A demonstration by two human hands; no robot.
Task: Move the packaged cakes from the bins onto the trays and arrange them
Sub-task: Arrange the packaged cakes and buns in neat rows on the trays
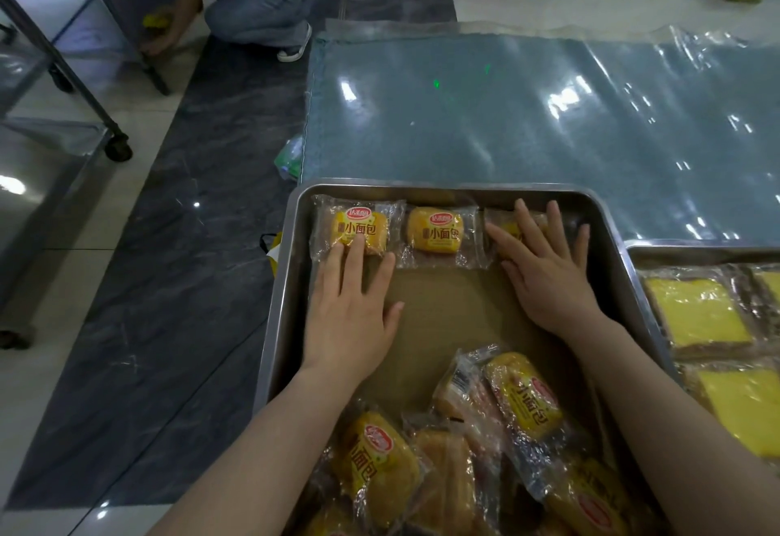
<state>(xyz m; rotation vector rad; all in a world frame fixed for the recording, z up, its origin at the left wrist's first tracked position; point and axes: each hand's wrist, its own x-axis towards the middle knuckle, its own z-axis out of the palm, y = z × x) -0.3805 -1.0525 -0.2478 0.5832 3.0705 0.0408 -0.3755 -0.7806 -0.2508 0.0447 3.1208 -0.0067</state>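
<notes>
The large rectangular steel tray (443, 189), lined with a brown paper sheet (447, 307), is only sparsely filled. One row of three packets runs along its far edge, and the middle of the liner is bare. To its right, just beside its right edge, a second steel tray (675, 245) holds flat yellow slab cakes in clear wrappers (696, 311) laid edge to edge, so that tray looks further along. Toward the large tray's near edge lies a loose heap of yellow-printed packaged cakes (464, 451), tumbled at all angles. These appear to be what is left to place; no bin can be made out. By this judgement the arranging is at an early stage, with the first row not yet complete and several rows to go. In the row, the left yellow packaged cake (358, 225) sits near the far left corner and the middle yellow packaged cake (434, 233) just beside it. The third packaged cake (504, 225) lies toward the far right corner and is mostly hidden. The right hand (548, 273) lies flat on top of this third packet with its fingers spread, seemingly pressing it into line. The left hand (350, 320) is also spread, its fingertips resting on the near part of the left packet, its palm on the liner.
</notes>
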